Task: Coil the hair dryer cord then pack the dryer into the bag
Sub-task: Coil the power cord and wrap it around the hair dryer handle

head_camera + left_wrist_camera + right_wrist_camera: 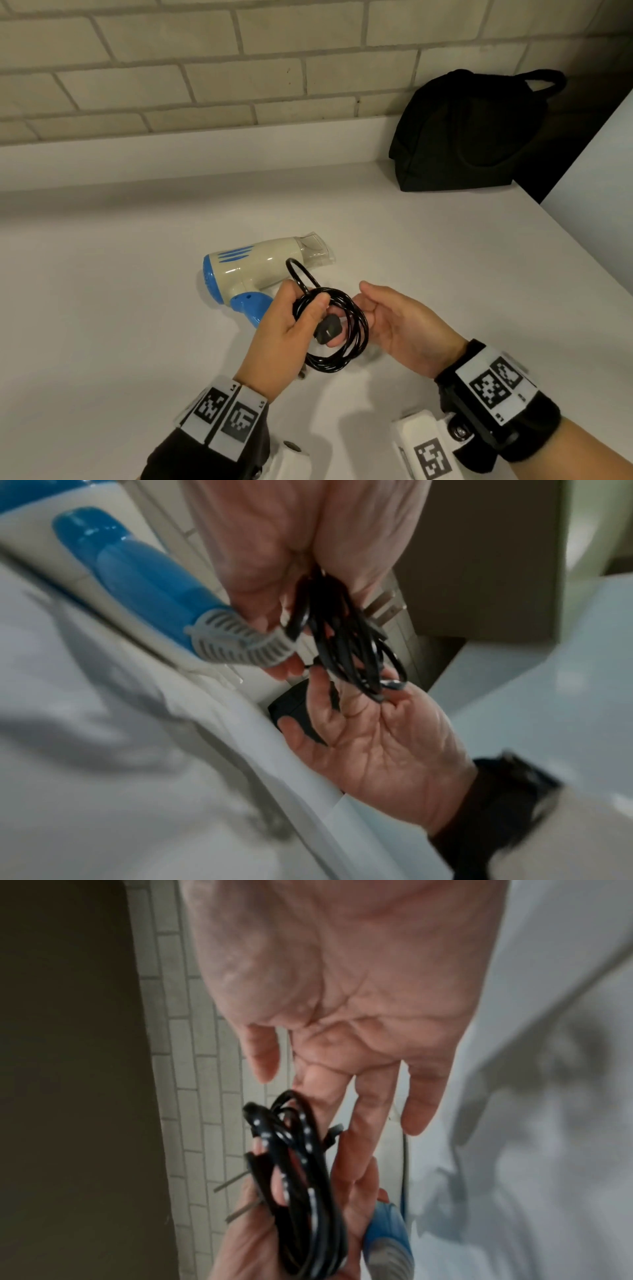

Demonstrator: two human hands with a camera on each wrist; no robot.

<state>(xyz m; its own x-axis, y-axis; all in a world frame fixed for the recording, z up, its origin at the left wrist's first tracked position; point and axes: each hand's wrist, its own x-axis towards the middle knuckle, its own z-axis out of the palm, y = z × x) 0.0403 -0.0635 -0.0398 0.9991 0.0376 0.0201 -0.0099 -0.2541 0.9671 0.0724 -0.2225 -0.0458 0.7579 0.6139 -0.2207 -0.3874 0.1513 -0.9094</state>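
Observation:
A cream and blue hair dryer (260,270) lies on its side on the white counter (102,308), nozzle pointing right. Its black cord (337,329) is wound into a coil of several loops. My left hand (301,325) grips the coil with thumb on top, and the black plug (328,329) lies against its fingers. My right hand (380,318) is open just right of the coil, fingers straight beside the loops. In the left wrist view the coil (342,639) hangs from the left hand over the right palm (383,739). The black bag (469,133) stands at the back right.
A brick wall (205,68) with a white ledge runs behind the counter. A white panel (596,171) stands at the right, past the bag. The dryer's blue handle (143,585) points toward my left hand.

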